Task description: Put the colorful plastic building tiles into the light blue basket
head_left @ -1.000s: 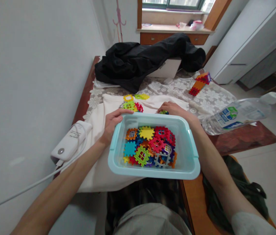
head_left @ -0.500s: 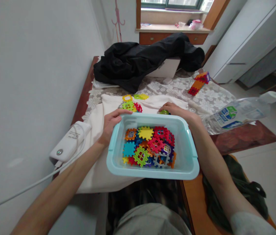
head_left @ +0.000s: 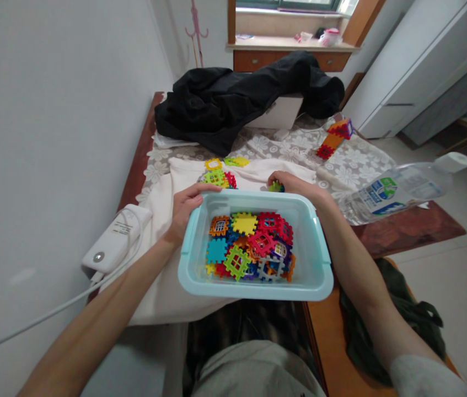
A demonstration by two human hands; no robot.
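Observation:
A light-blue plastic basin [head_left: 192, 275] is held at the table's near edge, with colourful interlocking building blocks [head_left: 253, 245] in it. My left hand [head_left: 186, 207] grips its far-left corner, fingers along the rim. Beyond the far rim, my right hand [head_left: 289, 181] has its fingers closed around a green building block [head_left: 275, 187], partly hidden by the hand and basin. More loose building blocks [head_left: 215, 177] in green, red and yellow lie on the white cloth [head_left: 162, 220] just past my left hand. A yellow-green block [head_left: 236, 161] lies farther back.
A large clear bottle [head_left: 398, 190] stands to the right. An orange-and-red block assembly [head_left: 334, 139] sits on the lace tablecloth [head_left: 365, 154]. At the back, black clothing [head_left: 216, 105] drapes over a white box [head_left: 278, 113]. A white power bank [head_left: 115, 237] with a cable lies left, by the wall.
The view has shifted slightly. My right fingers have curled more around the green block; my left hand keeps its hold on the basin, which has barely moved.

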